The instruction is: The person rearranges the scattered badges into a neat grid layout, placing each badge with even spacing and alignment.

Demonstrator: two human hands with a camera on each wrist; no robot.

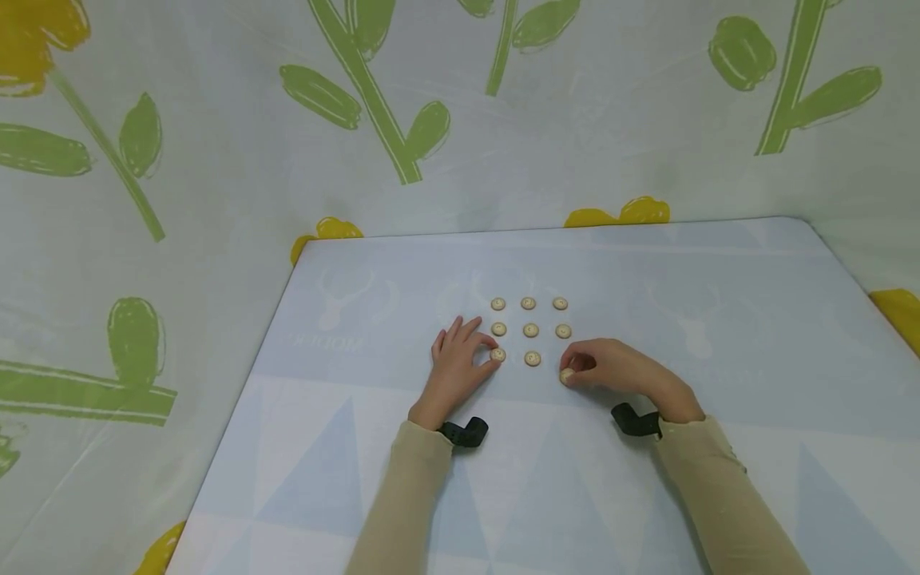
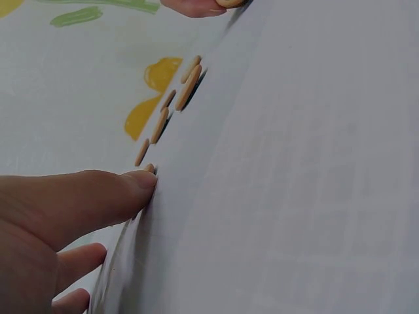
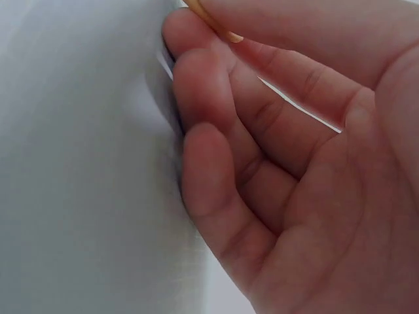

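Small round pale-wood discs with dark marks on top lie in three rows of three on the table. My left hand (image 1: 456,363) has thumb and index finger about the front-left disc (image 1: 497,354); its other fingers spread on the tabletop. In the left wrist view the thumb covers most of that disc (image 2: 150,168). At the front-right corner my right hand (image 1: 611,369) pinches another disc (image 1: 567,375), a little nearer me than its row. Only its edge (image 3: 219,26) shows in the right wrist view, above curled fingers. The front-middle disc (image 1: 532,358) lies between both hands, untouched.
The middle disc (image 1: 530,330) and the far-row disc (image 1: 528,303) lie flat beyond the hands. A pale blue and white patterned cover is on the table (image 1: 719,319). Behind its far edge hangs a leaf-printed curtain (image 1: 575,144).
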